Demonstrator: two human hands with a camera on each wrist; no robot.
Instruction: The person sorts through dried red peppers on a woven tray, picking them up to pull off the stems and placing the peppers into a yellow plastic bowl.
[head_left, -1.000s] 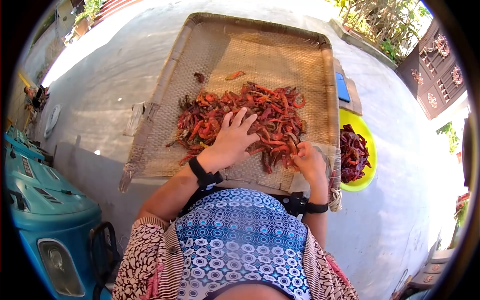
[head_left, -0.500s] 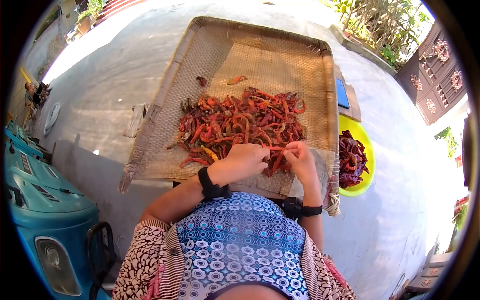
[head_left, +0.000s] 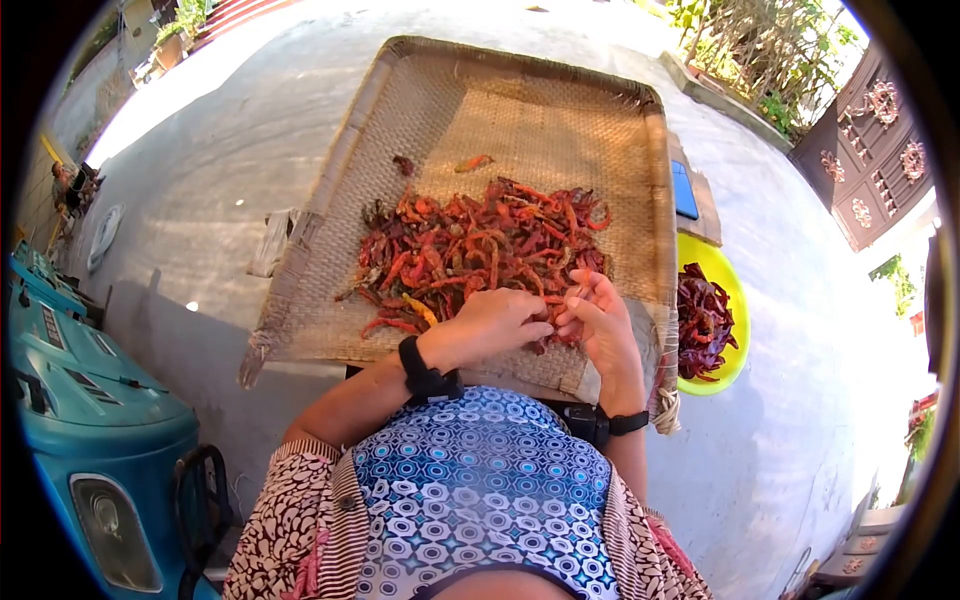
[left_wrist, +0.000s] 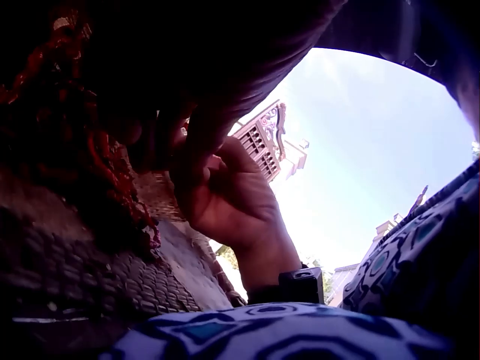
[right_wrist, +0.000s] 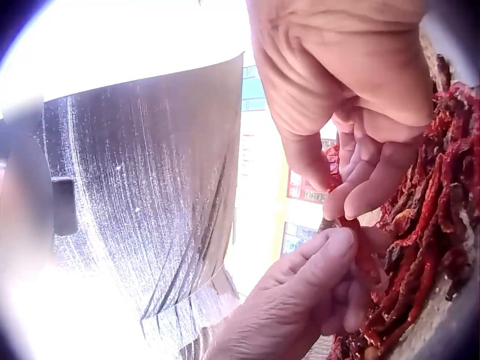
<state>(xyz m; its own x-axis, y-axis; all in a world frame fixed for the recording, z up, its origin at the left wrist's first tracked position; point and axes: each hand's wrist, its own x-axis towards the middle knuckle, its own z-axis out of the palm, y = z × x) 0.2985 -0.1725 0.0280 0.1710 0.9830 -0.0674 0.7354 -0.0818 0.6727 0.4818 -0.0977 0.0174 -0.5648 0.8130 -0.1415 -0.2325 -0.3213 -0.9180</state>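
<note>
Over the near edge of a heap of dried red chilies (head_left: 480, 240), the left hand (head_left: 490, 325) and the right hand (head_left: 608, 335) meet. In the right wrist view, a red chili (right_wrist: 364, 253) is pinched between thumb and fingers of the left hand (right_wrist: 289, 300). The right hand (right_wrist: 349, 97), above it, grips the chili's upper end with thumb and curled fingers. Seen in the left wrist view, the right hand (left_wrist: 232, 199) has bent fingers; the left hand there is dark and hides the chili.
The heap lies on a woven tray (head_left: 560, 110) with a raised rim. Right of it stand a yellow bowl (head_left: 738, 300) of dark red chilies and a blue phone (head_left: 684, 188) on cardboard. A teal vehicle (head_left: 120, 420) is at the left.
The left hand has come from spread over the heap to the right hand, fingers now curled. The right hand has risen slightly and turned, with its fingers more raised.
</note>
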